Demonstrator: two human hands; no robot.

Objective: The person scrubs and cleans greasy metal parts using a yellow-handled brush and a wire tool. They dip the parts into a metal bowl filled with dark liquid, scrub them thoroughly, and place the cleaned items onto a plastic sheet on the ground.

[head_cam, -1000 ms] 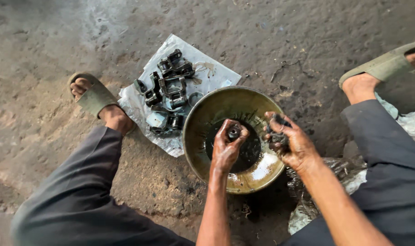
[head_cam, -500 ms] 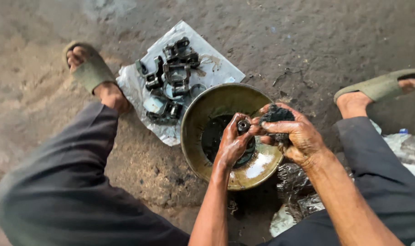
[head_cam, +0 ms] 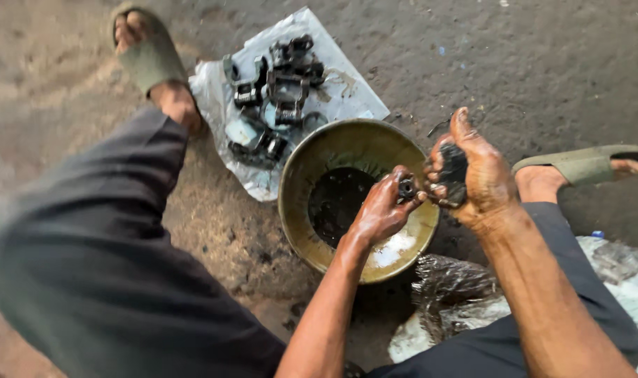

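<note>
While squatting over metal basin (head_cam: 312, 157): left hand (head_cam: 378, 210) over basin's right rim, fingers (head_cam: 392, 183) pinched on small dark round part (head_cam: 406, 187). Right hand (head_cam: 476, 175) just beside, outside rim, fingers curled around black oily rag (head_cam: 453, 171). Hands nearly touching. Dark liquid (head_cam: 336, 199) pooled in basin bottom. Greasy black metal parts (head_cam: 277, 91) heaped on plastic sheet (head_cam: 347, 94), upper left of basin, on floor (head_cam: 529, 63).

Bowl (head_cam: 312, 157): olive-brass, black liquid inside. Metal parts (head_cam: 277, 91): black, greasy. Plastic sheet (head_cam: 347, 94): white, stained. Sandals (head_cam: 147, 59): olive green. Trousers (head_cam: 95, 259): dark grey. Ground (head_cam: 529, 63): brown-grey.
</note>
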